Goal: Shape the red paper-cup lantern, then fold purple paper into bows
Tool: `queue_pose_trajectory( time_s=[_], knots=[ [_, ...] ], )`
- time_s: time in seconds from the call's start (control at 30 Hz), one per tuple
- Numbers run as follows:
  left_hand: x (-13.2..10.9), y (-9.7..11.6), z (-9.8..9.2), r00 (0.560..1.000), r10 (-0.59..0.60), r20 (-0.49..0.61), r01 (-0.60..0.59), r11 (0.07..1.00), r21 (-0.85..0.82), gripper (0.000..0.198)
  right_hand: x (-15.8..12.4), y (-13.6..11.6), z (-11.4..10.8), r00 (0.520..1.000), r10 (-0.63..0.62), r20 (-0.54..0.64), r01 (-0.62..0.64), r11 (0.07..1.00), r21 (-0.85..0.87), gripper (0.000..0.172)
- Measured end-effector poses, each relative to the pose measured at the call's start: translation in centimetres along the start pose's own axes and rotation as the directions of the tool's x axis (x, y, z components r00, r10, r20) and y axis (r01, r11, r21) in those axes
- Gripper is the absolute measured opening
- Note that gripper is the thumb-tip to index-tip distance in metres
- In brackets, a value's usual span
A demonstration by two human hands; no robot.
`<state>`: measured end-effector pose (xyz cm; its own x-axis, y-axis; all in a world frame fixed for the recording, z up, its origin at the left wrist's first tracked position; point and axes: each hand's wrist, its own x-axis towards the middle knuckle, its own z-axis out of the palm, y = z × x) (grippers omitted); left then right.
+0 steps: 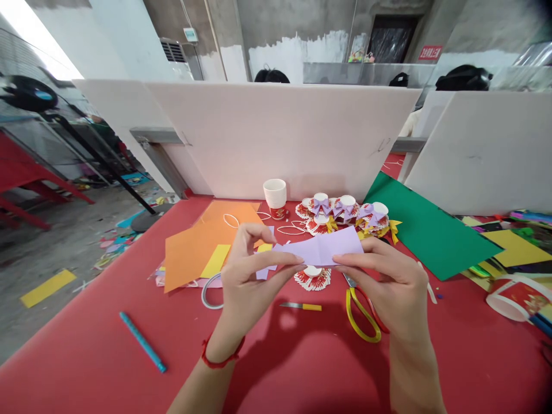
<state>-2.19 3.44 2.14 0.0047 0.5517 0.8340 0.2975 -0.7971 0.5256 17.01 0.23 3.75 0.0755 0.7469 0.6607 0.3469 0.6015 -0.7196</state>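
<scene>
A strip of light purple paper (332, 244) with a crease near its middle is stretched between my two hands above the red table. My left hand (252, 270) pinches its left part between thumb and fingers; a red cord bracelet (222, 363) circles that wrist. My right hand (388, 279) pinches the right part the same way. Just below the strip lies a cut paper-cup flower (313, 280), partly hidden. Scissors with yellow and red handles (360, 319) rest under my right hand. A small knife with a yellow handle (308, 307) lies between my wrists.
Several cup flowers with purple bows (345, 208) stand behind, beside stacked paper cups (275, 198). Orange sheets (185, 256) and a tape roll (209, 294) lie left, with a teal pen (142, 342) nearer. A green sheet (435, 230) and a tipped cup (513, 299) lie right. White panels (276, 138) border the back.
</scene>
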Motion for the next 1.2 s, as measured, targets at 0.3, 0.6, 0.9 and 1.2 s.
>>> queue_pose_trajectory(
  time_s=[0.3,0.6,0.9,1.2],
  knots=[
    [0.2,0.1,0.5,0.962,0.182,0.206,-0.183,0.983,-0.012,0.008,-0.1,0.3,-0.5,0.993,-0.107,0.048,0.114,0.973,-0.200,0.016],
    [0.7,-1.1,-1.4,0.999,-0.052,0.009,0.052,0.999,-0.017,0.015,0.1,1.3,-1.7,0.997,0.054,-0.059,-0.058,0.995,-0.079,0.017],
    [0.1,-0.1,0.8,0.970,0.019,0.241,-0.013,1.000,-0.027,0.009,0.3,0.9,-0.3,0.975,0.218,0.044,-0.222,0.970,0.101,0.012],
    [0.1,0.2,1.3,0.928,-0.166,0.333,0.213,0.971,-0.108,0.006,0.5,0.2,0.5,0.964,0.217,0.156,-0.228,0.972,0.053,0.010]
  ],
)
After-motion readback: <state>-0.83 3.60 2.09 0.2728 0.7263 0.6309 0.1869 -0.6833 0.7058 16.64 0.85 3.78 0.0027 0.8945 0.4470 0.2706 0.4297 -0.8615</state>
